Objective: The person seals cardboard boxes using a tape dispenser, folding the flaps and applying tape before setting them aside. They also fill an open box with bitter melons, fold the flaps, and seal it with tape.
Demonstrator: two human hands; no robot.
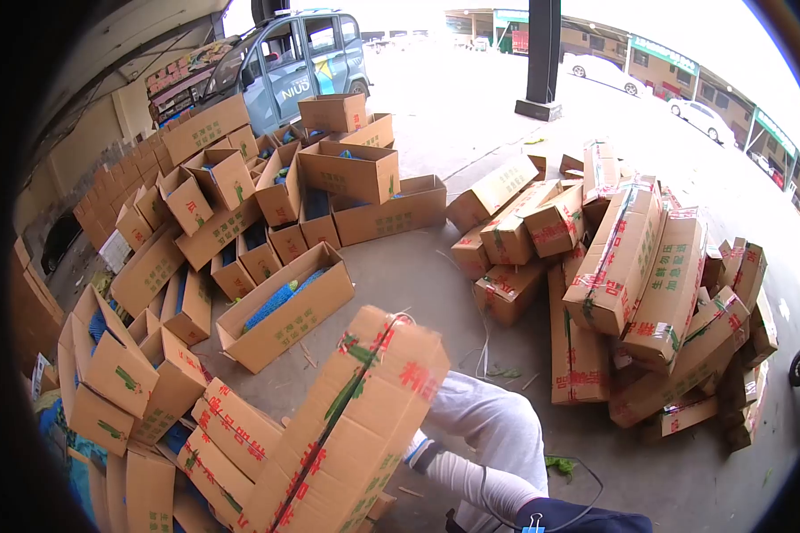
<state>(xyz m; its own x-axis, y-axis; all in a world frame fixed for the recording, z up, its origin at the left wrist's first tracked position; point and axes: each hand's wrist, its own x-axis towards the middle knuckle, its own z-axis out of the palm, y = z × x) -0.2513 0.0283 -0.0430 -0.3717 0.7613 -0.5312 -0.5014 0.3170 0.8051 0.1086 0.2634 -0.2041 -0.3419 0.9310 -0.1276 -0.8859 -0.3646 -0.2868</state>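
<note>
A long taped cardboard box [351,422] with red and green print and a dark strap stands tilted in the lower middle, close to the camera. My right arm, in a pale sleeve, reaches from the lower right to the box's right side. Only the edge of my right hand [415,447] shows against the box; its fingers are hidden. My left hand is not in view. Just beyond, an open box [284,311] holds a blue net-wrapped bundle.
Open boxes [213,226] crowd the left and back left. Closed taped boxes [631,266] are piled on the right. A black pillar [540,62] and a blue vehicle [284,80] stand behind. White cord [484,342] and green scraps lie on the floor.
</note>
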